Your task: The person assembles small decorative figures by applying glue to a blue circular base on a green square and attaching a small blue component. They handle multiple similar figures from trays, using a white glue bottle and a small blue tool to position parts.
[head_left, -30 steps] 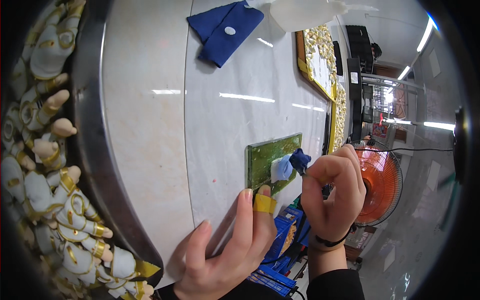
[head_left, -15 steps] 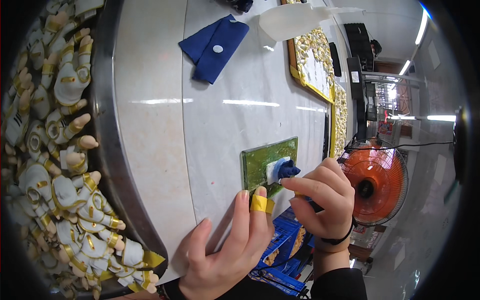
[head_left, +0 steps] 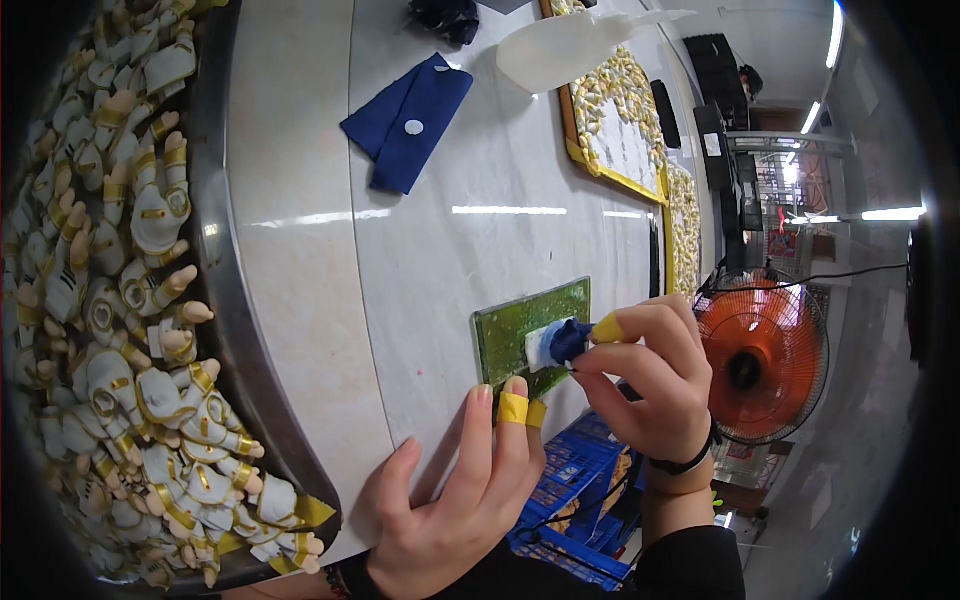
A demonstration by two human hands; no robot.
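A flat green plate (head_left: 500,340), speckled with wet-looking spots, lies on the pale table. On it sits a small white pad (head_left: 535,350), stained light blue on its right side. My right hand (head_left: 655,390) pinches a crumpled dark blue cloth wad (head_left: 569,341) between thumb and fingers, against the pad's stained side. Yellow tape wraps one of its fingertips. Outstretched and spread, my left hand (head_left: 450,505) rests with its fingertips at the plate's near edge; yellow tape is around its fingers too.
At the left, a metal-rimmed tray (head_left: 215,250) is heaped with white and gold figurine parts (head_left: 160,205). Farther off lie a folded navy cloth (head_left: 410,125) and a translucent squeeze bottle (head_left: 550,55). Yellow-edged trays (head_left: 620,182) hold small pieces. Blue crates (head_left: 560,480) and an orange fan (head_left: 755,365) stand right.
My right hand has shifted its grip on the blue wad, and its taped fingertip now shows. The left hand stays at the plate's edge. The whole view has shifted slightly.
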